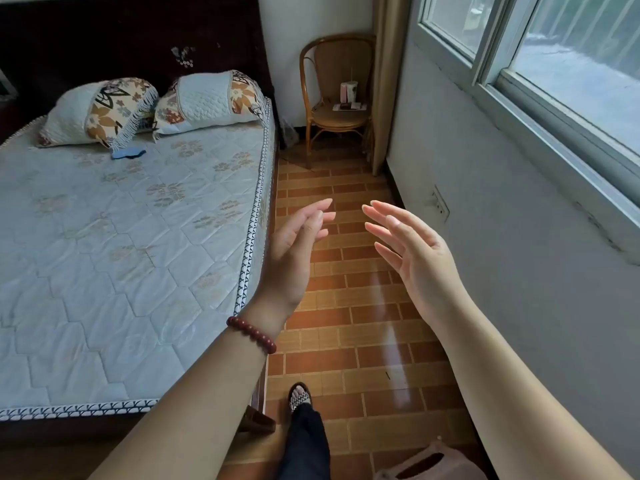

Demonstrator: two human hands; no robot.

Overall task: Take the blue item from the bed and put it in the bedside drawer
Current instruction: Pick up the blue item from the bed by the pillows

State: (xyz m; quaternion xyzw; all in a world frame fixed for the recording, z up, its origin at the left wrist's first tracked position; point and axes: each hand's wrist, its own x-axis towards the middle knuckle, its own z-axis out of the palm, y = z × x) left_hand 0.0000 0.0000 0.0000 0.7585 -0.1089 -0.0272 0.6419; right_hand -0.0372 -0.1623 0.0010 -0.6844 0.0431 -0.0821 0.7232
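A blue item is seen far left on a pale blue quilted mattress, which is patterned with faded tan flowers and edged in black-and-white trim. The left pillow and right pillow are covered in white quilting with brown floral panels. The floor is tiled in an orange-brown brick pattern.

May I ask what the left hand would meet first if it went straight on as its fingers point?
The left hand would probably reach the wicker chair first; nothing shows between, though depth is unclear.
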